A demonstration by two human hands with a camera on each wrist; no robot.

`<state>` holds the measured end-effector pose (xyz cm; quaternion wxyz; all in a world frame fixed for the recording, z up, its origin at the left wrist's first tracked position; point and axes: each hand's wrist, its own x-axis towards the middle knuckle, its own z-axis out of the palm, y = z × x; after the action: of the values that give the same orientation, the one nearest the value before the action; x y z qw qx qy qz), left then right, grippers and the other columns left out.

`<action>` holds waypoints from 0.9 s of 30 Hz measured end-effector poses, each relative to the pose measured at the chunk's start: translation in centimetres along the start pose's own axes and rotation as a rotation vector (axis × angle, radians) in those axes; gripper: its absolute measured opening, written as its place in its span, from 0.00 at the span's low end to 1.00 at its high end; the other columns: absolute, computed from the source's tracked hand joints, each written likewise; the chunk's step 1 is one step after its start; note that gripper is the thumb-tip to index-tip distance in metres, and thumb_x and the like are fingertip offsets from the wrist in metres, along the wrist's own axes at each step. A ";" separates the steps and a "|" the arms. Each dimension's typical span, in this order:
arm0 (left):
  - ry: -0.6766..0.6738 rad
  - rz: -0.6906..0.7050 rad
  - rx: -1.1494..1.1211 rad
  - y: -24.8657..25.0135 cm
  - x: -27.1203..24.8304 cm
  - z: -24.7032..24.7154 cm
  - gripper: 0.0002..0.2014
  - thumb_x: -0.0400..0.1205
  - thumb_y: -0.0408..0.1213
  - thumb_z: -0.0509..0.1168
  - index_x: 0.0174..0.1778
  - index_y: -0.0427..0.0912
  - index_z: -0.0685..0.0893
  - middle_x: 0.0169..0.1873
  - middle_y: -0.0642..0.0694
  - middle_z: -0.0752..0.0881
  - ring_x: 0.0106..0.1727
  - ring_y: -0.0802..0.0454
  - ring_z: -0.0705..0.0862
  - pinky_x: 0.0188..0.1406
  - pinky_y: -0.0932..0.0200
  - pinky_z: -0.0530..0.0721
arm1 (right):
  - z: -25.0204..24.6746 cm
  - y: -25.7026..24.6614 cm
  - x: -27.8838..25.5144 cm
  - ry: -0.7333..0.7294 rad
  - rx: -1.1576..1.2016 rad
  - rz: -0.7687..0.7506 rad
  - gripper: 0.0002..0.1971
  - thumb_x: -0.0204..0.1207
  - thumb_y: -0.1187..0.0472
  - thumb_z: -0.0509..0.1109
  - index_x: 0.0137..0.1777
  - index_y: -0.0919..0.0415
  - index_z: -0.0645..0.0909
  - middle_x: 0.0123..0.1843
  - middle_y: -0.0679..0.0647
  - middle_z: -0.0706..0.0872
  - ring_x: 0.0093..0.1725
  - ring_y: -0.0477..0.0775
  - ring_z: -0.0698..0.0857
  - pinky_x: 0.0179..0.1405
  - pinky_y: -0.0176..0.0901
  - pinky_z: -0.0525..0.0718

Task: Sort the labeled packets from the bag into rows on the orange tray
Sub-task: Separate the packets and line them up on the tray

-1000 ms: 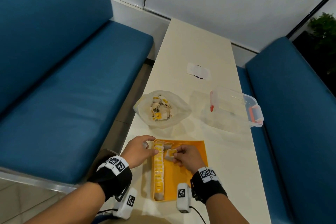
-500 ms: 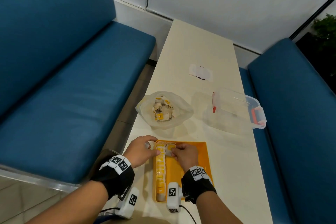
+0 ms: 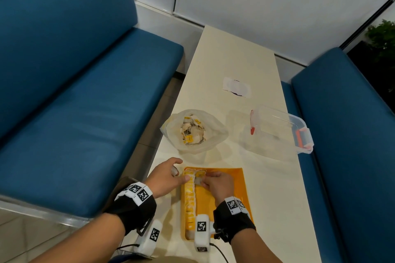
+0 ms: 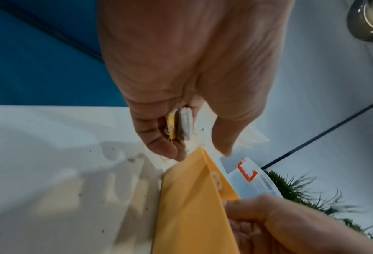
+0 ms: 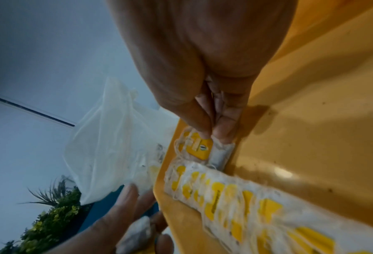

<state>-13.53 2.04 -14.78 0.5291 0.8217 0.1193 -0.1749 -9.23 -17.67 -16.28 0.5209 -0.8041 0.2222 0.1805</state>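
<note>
Right hand [image 5: 214, 110] pinching packet [image 5: 221, 154] on tray [image 3: 239, 186]; left hand [image 4: 181, 86] curled round spare packet [image 4: 184, 125].

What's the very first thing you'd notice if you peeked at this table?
Probably the bright orange tray at the near end of the table, with a long row of yellow-labeled tea bags along its left side. The right hand pinches one more tea bag at the row's far end. Just beyond sits a plastic bag full of them.
</note>
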 end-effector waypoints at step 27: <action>-0.115 -0.136 -0.945 3.7 -1.3 0.4 0.14 0.92 0.33 0.57 0.68 0.44 0.85 0.61 0.42 0.92 0.64 0.39 0.89 0.68 0.38 0.86 | -0.6 -5.8 -5.6 -0.234 0.233 -0.059 0.11 0.73 0.75 0.73 0.54 0.69 0.80 0.39 0.64 0.88 0.34 0.59 0.87 0.26 0.43 0.80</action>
<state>-13.37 0.11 -11.38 0.8379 0.4704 0.2098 -0.1806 -10.69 -15.14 -8.72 0.6379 -0.7181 0.1555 0.2307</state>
